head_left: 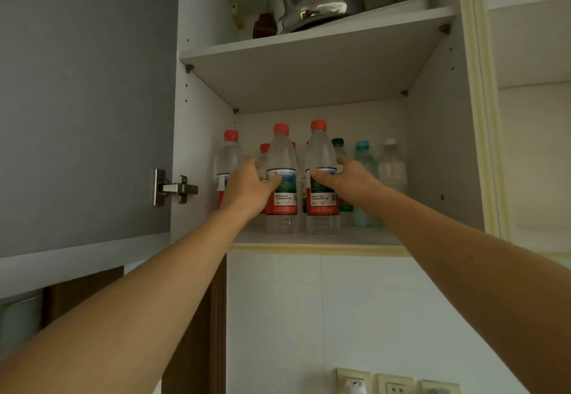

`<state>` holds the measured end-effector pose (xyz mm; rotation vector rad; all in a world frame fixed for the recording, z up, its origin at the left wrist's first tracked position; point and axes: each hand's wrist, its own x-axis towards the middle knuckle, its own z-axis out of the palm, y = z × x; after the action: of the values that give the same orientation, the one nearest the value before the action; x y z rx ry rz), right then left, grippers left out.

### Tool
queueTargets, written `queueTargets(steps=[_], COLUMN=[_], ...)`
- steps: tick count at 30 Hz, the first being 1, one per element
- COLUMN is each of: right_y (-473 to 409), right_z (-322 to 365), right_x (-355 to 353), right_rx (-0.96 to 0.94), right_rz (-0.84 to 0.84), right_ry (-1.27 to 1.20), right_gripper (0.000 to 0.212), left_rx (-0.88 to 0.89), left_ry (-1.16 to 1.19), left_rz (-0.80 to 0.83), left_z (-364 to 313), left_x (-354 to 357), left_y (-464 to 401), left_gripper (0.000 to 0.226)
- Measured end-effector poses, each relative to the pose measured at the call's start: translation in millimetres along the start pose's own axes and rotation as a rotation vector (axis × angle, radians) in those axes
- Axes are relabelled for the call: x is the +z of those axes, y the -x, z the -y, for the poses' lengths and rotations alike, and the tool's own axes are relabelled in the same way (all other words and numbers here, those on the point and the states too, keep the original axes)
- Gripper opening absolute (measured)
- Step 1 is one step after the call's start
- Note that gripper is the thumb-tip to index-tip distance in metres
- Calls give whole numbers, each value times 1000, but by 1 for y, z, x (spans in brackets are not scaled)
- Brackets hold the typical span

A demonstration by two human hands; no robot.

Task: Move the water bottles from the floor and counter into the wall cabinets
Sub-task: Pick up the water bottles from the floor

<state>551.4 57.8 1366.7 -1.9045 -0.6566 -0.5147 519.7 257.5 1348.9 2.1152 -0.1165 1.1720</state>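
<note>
Both arms reach up into the open wall cabinet [448,152]. The left hand [247,189] wraps the left front bottle [281,177] at its label, and the right hand [352,181] wraps the right front bottle [321,177] the same way, both standing at the near edge of the lower shelf [309,237]. Full of water, they look heavy, with thin, smooth plastic walls; the labelled waist seems the surest hold. More bottles stand behind.

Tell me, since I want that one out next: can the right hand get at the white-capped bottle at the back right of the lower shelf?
Probably yes: the white-capped bottle has nothing in front of it, but the right hand must first let go of the red-capped bottle.
</note>
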Motion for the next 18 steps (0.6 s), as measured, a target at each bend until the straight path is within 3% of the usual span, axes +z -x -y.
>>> queueTargets(steps=[4,10,18], right_y=[38,139,299], right_z=[17,46,52], right_x=[-1,5,33], right_rx=[-59,-138,-23], right_rz=[-215,-285,-212], right_ry=[243,441,463], right_gripper=[60,23,31], left_rx=[82,170,141], left_ry=[-2,28,206], left_rz=[-68,-94,182], left_z=[-6,-27,-35], left_x=[-36,-86,-107], left_y=[23,93,234], left_gripper=[44,20,25])
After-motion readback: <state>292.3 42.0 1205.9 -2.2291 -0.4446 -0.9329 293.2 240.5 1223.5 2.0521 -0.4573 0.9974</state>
